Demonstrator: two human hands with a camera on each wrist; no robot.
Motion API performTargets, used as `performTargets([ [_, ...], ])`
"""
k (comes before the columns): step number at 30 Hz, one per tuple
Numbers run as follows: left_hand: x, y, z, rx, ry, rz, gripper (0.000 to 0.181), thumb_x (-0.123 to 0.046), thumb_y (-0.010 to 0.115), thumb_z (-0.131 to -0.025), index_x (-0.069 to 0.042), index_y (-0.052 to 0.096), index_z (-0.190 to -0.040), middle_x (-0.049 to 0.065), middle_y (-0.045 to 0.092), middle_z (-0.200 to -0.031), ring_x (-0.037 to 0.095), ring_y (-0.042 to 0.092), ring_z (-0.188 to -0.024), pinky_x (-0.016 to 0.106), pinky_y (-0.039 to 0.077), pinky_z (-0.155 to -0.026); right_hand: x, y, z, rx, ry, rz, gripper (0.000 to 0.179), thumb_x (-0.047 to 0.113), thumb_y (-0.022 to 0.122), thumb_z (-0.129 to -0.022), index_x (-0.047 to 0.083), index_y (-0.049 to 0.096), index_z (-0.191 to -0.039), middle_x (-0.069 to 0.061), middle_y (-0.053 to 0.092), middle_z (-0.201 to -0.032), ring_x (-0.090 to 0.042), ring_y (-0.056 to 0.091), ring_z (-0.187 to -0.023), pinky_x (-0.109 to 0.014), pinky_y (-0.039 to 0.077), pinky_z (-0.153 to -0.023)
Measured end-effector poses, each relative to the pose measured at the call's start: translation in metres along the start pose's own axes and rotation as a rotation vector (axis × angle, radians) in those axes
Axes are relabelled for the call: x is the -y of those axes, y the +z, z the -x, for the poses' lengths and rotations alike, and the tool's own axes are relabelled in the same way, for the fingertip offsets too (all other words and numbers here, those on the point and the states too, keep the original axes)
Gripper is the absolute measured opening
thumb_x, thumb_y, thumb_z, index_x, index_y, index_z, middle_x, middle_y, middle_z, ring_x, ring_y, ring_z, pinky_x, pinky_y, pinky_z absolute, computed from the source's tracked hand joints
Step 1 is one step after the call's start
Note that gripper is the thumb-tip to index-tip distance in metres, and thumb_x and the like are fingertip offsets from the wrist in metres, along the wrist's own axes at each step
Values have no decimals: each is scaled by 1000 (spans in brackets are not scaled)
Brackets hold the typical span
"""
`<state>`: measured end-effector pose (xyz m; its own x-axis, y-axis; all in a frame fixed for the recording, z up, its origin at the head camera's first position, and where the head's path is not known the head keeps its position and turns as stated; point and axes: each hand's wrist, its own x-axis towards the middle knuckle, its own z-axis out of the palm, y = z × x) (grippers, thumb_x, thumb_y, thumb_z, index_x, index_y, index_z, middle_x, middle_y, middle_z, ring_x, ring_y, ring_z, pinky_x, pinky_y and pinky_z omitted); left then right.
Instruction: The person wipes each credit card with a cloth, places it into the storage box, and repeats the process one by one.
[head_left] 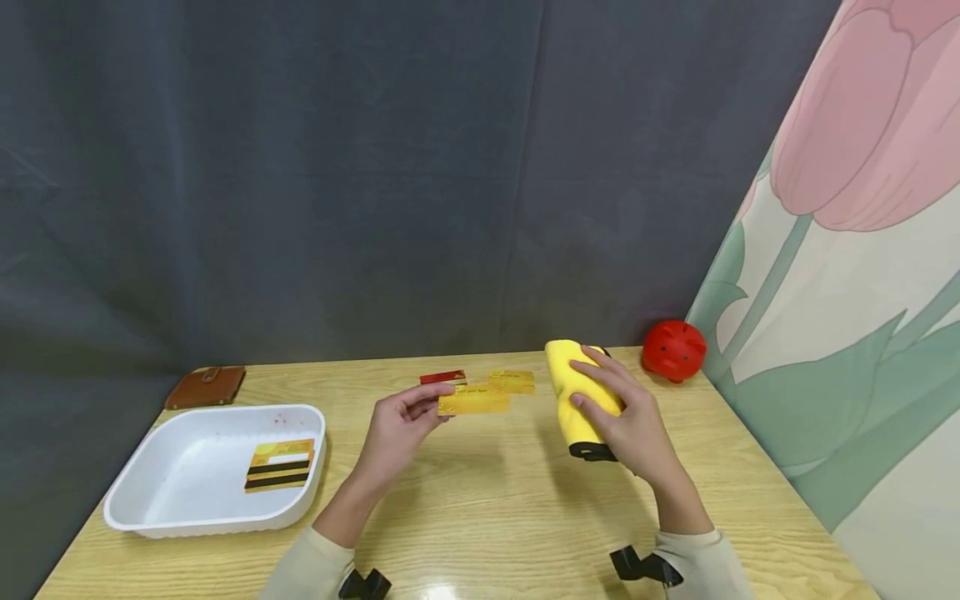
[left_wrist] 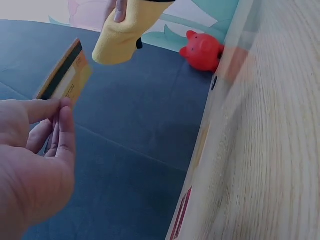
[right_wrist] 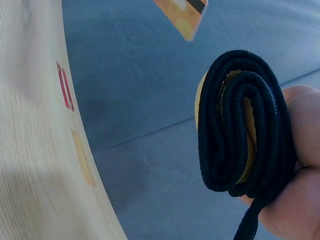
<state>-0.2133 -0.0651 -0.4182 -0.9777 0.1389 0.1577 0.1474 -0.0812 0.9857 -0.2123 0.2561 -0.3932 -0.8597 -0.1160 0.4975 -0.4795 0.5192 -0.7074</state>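
My left hand [head_left: 399, 429] pinches a yellow-gold bank card [head_left: 474, 400] by one end, raised above the table. In the left wrist view that card [left_wrist: 70, 75] shows a dark stripe on its back. My right hand [head_left: 630, 417] grips a rolled yellow cloth [head_left: 576, 392] with black edging, held up to the right of the card. The right wrist view shows the roll end-on, its black-edged layers [right_wrist: 240, 125] folded over one another. Behind the left hand, a red card [head_left: 442, 377] and another gold card [head_left: 517, 382] lie on the table, the red one partly hidden by the fingers.
A white tray [head_left: 195, 421] at the left holds gold cards [head_left: 280, 465] with black stripes. Behind it lies a brown leather wallet [head_left: 206, 387]. A red piggy bank [head_left: 673, 350] stands at the back right of the wooden table [head_left: 465, 525], near the flowered wall. A dark curtain hangs behind.
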Motion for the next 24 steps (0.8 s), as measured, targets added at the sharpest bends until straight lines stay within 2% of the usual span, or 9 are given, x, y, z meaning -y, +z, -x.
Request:
performTargets([
  [5,2,-1,-1,-28,27,-32,18,-6,68,-99,3,73,-114,4,71,-94,13,70,-79,25,61,-79,0,0,1,2,1,-3,43,10,77,-93,21,70,-135,-2,54,-155,6,47,-133,-7,49,-86],
  [8,3,-1,-2,-51,32,-68,20,-13,72,-98,4,73,-108,-1,65,-80,9,61,-69,20,54,-66,0,0,1,4,0,-3,43,11,76,-94,21,70,-135,-1,54,-155,9,45,-132,-8,49,-86],
  [10,3,-2,-2,-87,28,-79,20,-15,74,-96,3,75,-106,-3,64,-79,8,56,-68,18,49,-61,0,0,1,5,0,-3,43,11,76,-94,21,70,-135,-1,54,-155,9,46,-132,-8,49,-85],
  [14,2,-2,-2,-167,38,-91,21,-15,77,-94,3,76,-106,-2,67,-87,9,57,-77,17,49,-66,0,0,1,5,-1,1,43,10,76,-94,21,69,-135,-2,54,-155,10,45,-131,-8,49,-85],
  [18,1,-2,-3,-223,55,-63,22,-11,76,-94,5,75,-108,-1,66,-100,9,63,-91,17,56,-81,1,1,1,8,1,1,43,10,76,-94,21,69,-135,-2,54,-155,10,45,-130,-8,49,-85],
  [21,1,-2,-4,-240,44,-14,22,-8,74,-95,8,73,-109,-2,68,-101,8,68,-91,20,59,-86,1,1,1,10,0,-5,43,10,76,-94,20,70,-135,-3,54,-155,10,45,-130,-8,49,-85],
  [24,2,-2,-5,-228,34,41,24,-6,73,-95,9,70,-114,-1,71,-97,9,72,-85,24,62,-84,1,1,1,9,-3,-13,43,8,76,-93,19,70,-134,-4,54,-155,10,46,-130,-8,49,-86],
])
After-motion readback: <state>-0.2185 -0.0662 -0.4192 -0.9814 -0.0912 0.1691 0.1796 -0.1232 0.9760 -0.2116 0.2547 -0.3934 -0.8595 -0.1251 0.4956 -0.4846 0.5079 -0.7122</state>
